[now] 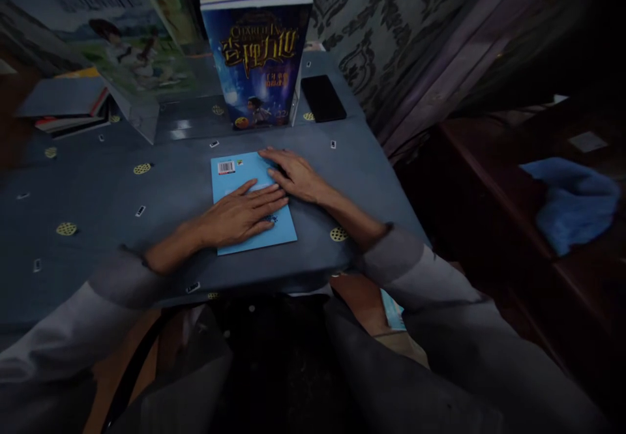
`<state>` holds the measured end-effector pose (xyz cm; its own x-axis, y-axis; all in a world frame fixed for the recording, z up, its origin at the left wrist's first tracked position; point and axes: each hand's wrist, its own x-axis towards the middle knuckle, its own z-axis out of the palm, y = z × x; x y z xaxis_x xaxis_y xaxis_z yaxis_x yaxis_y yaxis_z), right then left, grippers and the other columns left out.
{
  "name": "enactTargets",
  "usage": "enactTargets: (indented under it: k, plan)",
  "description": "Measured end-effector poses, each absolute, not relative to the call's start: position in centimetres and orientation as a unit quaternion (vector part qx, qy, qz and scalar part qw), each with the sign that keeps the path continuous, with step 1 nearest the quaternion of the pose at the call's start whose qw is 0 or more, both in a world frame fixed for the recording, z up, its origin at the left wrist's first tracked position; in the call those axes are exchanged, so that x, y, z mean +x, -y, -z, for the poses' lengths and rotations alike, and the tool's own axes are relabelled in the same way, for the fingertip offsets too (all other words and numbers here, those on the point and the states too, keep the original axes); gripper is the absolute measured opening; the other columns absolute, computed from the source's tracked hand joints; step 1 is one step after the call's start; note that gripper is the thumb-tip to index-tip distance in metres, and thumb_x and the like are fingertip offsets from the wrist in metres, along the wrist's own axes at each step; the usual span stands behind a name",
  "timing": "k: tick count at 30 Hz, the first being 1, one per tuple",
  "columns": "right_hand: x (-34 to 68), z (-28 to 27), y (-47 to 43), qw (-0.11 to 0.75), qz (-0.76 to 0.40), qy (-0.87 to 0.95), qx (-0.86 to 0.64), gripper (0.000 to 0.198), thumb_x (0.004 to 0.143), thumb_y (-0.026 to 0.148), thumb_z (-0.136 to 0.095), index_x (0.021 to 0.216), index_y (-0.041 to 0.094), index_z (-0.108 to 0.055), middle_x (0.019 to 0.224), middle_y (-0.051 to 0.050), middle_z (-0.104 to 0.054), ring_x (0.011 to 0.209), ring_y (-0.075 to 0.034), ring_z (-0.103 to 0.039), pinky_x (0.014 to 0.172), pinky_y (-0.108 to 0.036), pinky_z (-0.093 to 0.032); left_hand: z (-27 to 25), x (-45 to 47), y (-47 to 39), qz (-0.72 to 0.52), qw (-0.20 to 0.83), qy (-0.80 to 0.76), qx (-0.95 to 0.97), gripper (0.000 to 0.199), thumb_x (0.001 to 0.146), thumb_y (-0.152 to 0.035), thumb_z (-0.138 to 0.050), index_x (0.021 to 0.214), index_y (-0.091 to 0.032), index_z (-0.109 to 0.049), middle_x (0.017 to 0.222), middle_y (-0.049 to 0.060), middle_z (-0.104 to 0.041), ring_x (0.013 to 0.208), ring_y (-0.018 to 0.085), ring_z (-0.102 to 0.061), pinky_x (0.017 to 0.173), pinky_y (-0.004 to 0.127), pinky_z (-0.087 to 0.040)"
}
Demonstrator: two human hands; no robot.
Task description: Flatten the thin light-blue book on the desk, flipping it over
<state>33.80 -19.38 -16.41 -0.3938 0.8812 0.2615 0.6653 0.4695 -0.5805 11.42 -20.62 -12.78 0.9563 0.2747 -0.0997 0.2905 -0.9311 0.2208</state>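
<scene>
Hands, two: left hand [239, 216] and right hand [293, 174] lie flat, open, on one blue booklet [229, 180].

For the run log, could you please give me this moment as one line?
left hand: flat on light blue book | right hand: on book's upper right edge | book: closed, lying on table | phone: behind, untouched
</scene>
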Motion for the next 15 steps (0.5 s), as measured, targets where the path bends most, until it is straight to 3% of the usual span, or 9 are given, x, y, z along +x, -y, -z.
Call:
enactTargets:
  k: [9,15]
  plan:
    - [32.9,16.0,20.4,0.233,-0.159,0.818,-0.502,0.048,0.101,0.029,-0.044,0.146,0.013,-0.052,0.157,-0.015,-0.047,0.151,-0.027,-0.035,0.124,-0.055,-0.027,12.2,10.5,24.6,0.042,0.16,-0.084,0.983,0.05,0.109,-0.045,-0.029,0.156,-0.03,-0.036,0.164,-0.002,-0.036,0.156,0.018,-0.022,0.13,0.047,-0.006]
    - [32.5,16.1,23.0,0.243,-0.15,0.814,-0.505,0.042,0.1,0.023,-0.045,0.139,0.018,-0.059,0.154,-0.014,-0.052,0.148,-0.027,-0.041,0.122,-0.058,-0.031,11.6,11.5,25.3,-0.072,0.223,-0.1,0.967,0.041,0.107,-0.033,-0.039,0.146,-0.027,-0.053,0.15,0.003,-0.056,0.146,0.02,-0.044,0.126,0.048,-0.029]
